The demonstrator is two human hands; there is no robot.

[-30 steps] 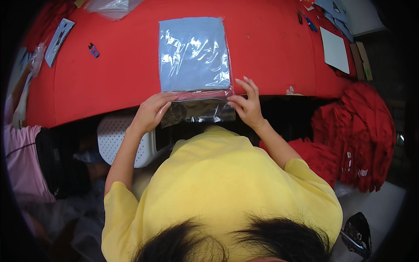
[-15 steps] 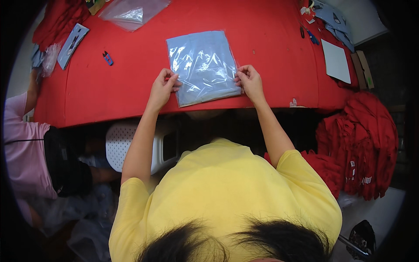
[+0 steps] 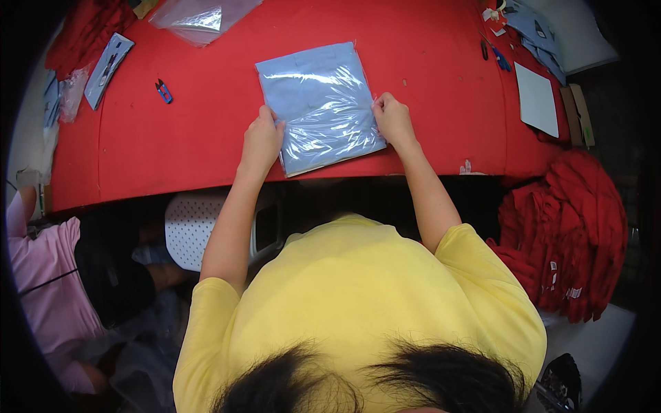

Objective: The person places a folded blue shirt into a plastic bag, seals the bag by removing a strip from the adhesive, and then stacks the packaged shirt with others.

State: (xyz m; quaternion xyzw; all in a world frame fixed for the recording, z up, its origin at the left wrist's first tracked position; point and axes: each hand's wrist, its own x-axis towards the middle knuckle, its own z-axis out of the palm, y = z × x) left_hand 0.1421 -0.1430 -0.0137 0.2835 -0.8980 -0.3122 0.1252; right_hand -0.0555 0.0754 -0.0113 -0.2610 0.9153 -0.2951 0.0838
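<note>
A folded light-blue garment in a clear plastic bag point(image 3: 318, 103) lies flat on the red-covered table, slightly tilted, its lower edge near the table's front. My left hand point(image 3: 264, 140) grips the bag's left edge, its fingers closed and partly hidden. At the opposite edge, my right hand point(image 3: 393, 121) pinches the plastic between thumb and fingers. Shiny creases run across the plastic between both hands.
Blue thread snips point(image 3: 163, 91) lie to the left, near another folded blue garment point(image 3: 108, 69). Clear bags point(image 3: 200, 20) are at the back. A white board point(image 3: 537, 100) sits at right, above piled red garments point(image 3: 564, 237). A person in pink point(image 3: 51, 275) is at left, near a white stool point(image 3: 196, 230).
The plastic's creases have shifted, now pulled more crosswise between my hands. My left hand has turned more back-up. The person at left has moved lower, their arm away from the table.
</note>
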